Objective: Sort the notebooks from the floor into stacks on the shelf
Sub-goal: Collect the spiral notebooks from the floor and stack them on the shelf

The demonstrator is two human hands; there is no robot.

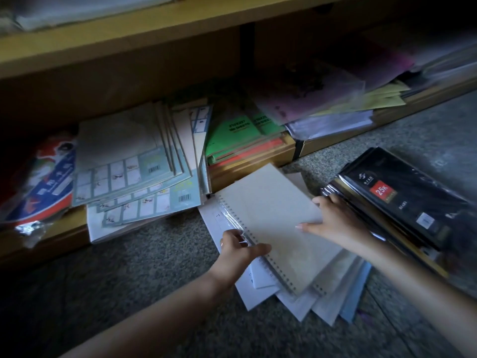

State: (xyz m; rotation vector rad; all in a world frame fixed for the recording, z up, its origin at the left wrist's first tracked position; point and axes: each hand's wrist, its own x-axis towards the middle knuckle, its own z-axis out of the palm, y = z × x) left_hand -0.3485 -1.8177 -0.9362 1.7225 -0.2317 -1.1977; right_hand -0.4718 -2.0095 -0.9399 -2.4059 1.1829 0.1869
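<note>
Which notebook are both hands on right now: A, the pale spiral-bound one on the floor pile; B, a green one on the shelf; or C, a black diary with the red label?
A: the left hand grips the spiral edge of the pale spiral-bound notebook, and the right hand holds its opposite edge.

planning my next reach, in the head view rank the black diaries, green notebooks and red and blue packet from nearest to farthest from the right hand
1. black diaries, on the floor just right of the right hand
2. green notebooks, on the shelf ahead
3. red and blue packet, far left
</note>
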